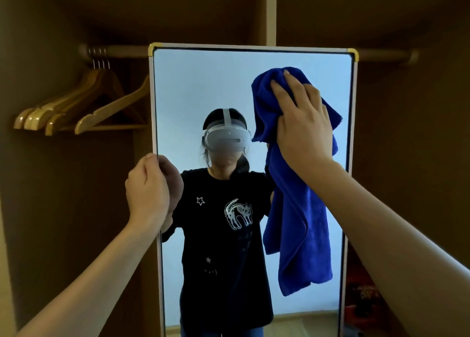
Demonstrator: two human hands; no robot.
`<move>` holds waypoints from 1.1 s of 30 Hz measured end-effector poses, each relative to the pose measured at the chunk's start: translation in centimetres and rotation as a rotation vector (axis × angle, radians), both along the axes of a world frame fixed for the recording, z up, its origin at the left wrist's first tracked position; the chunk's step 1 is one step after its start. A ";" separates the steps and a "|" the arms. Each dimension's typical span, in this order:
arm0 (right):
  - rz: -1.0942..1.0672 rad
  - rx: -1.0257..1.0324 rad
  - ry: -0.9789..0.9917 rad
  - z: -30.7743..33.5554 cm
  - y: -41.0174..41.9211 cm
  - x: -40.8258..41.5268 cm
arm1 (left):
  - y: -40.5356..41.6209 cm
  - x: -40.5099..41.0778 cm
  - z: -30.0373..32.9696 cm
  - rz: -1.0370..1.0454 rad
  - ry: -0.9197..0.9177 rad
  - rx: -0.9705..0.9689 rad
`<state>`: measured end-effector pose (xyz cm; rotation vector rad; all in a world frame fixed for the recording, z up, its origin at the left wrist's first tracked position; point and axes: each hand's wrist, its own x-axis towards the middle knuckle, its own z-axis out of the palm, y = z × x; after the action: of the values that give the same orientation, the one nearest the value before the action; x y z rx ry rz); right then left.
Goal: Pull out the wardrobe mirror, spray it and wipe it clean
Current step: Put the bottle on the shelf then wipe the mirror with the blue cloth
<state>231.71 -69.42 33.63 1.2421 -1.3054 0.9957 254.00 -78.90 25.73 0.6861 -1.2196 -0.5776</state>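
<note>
Mirror (221, 87) stands pulled out in front of the open wardrobe, upright, filling the middle of my view, with the hanging rail (122, 49) running behind its top edge and a cluster of wooden hangers (84, 107) off at 9 o'clock. I judge the wiping step is in hand; no spray bottle is in view.

My left hand (148, 191) grips the mirror's left frame edge at about 8 o'clock, fingers curled round the rim with the thumb on the near side. I hold it there, I think, to steady the panel so it does not swing or slide back while I press on the glass.

My right hand (302, 123) lies flat on the blue microfibre cloth (300, 209) at 2 o'clock on the glass, fingers (282, 87) straight and close together, pointing up and leftward, palm pushing the bunched top of the cloth against the mirror. The rest of the cloth hangs loose below my wrist, down past 4 o'clock. Both forearms reach forward and up from the lower corners, the right one extended further.
</note>
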 end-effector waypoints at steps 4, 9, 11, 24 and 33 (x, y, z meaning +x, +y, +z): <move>-0.004 0.014 -0.113 -0.2 2.1 -3.1 | 0.3 -0.1 0.0 0.038 -0.025 -0.008; -0.058 0.021 -0.150 2.0 3.5 -5.0 | 0.5 -0.6 0.1 0.026 -0.057 -0.017; -0.054 0.018 -0.159 2.9 3.3 -4.9 | 0.5 -0.8 0.2 0.048 -0.034 -0.024; 0.019 0.008 -0.042 -1.8 2.4 -4.4 | 0.8 -0.9 0.0 0.073 0.054 0.065; 0.015 0.001 -0.169 1.4 3.7 -5.4 | 0.6 -1.2 0.1 0.081 0.094 0.084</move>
<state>226.29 -65.76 34.98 1.1908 -1.4281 1.1309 252.84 -78.32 25.85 0.7678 -1.0805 -0.5901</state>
